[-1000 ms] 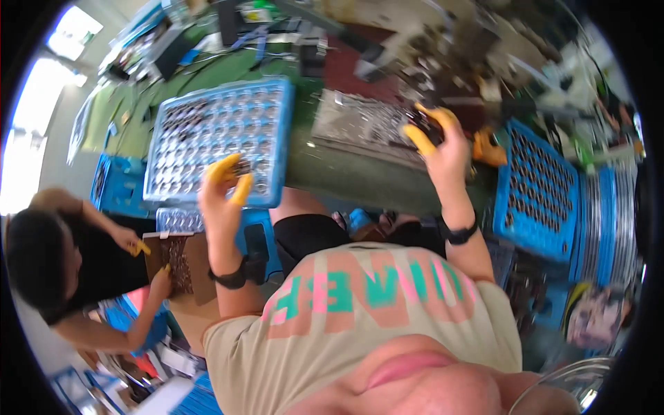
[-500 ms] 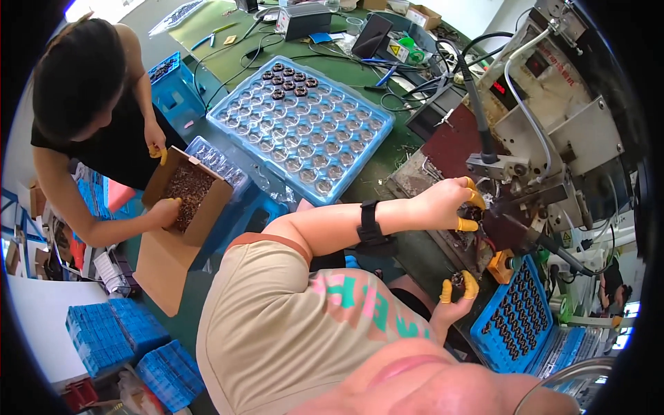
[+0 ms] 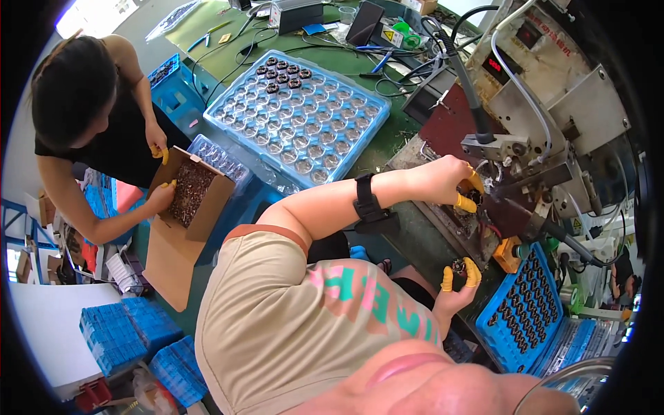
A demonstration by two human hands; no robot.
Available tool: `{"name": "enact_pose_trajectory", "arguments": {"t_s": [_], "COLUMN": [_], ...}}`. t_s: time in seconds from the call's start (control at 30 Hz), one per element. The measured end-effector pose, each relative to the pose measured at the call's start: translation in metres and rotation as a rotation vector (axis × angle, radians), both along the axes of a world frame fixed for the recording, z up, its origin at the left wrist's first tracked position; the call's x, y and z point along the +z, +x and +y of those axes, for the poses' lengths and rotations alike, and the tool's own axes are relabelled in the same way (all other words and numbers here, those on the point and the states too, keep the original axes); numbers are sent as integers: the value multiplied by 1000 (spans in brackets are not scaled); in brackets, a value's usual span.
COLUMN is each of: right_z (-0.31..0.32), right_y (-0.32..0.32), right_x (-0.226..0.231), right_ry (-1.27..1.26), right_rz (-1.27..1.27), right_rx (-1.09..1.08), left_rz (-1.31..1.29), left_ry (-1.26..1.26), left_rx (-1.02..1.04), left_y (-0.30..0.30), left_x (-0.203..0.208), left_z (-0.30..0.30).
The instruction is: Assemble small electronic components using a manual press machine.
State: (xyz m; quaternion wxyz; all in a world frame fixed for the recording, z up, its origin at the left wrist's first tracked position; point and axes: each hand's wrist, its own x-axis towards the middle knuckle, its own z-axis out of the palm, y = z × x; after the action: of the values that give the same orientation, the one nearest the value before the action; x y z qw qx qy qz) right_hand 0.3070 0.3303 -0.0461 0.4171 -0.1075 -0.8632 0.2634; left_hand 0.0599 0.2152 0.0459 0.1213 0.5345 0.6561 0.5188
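My left hand (image 3: 449, 185), with yellow finger cots and a black wristband, reaches into the working area of a bench machine (image 3: 512, 149). Its fingertips pinch a small dark round part, mostly covered by the fingers and poorly visible. Closer to me, my right hand (image 3: 458, 287) grips another small dark round part (image 3: 458, 265) between cot-covered thumb and fingers, apart from the machine. Beside that hand, at right, a blue tray (image 3: 498, 349) carries rows of similar dark parts.
An orange block (image 3: 508, 256) sits between machine and tray. Left of the machine lies a large blue tray (image 3: 228, 131) of clear cups, several holding dark parts. A co-worker (image 3: 97, 131) handles a cardboard box (image 3: 209, 209) of small brown pieces. Cables and tools cover the green bench (image 3: 242, 26).
The view has shifted slightly. My left hand stays at the machine, its wrist more bent, and my right hand keeps its part. The co-worker's lower hand has moved toward the box's edge.
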Motion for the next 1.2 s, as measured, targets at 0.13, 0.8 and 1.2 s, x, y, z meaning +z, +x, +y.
{"name": "enact_pose_trajectory", "arguments": {"t_s": [0.13,0.8,1.2], "right_z": [-2,0,41], "right_y": [2,-1,-6], "right_x": [2,2,64], "right_ry": [-20,-39,131], "right_rz": [-15,13,120], "right_rx": [23,-16,-239], "left_rz": [130,298,383], "left_ry": [56,15,190], "left_rx": [47,226,494], "left_y": [4,29,18], "left_x": [-6,-1,-6], "left_z": [2,1,-124]}}
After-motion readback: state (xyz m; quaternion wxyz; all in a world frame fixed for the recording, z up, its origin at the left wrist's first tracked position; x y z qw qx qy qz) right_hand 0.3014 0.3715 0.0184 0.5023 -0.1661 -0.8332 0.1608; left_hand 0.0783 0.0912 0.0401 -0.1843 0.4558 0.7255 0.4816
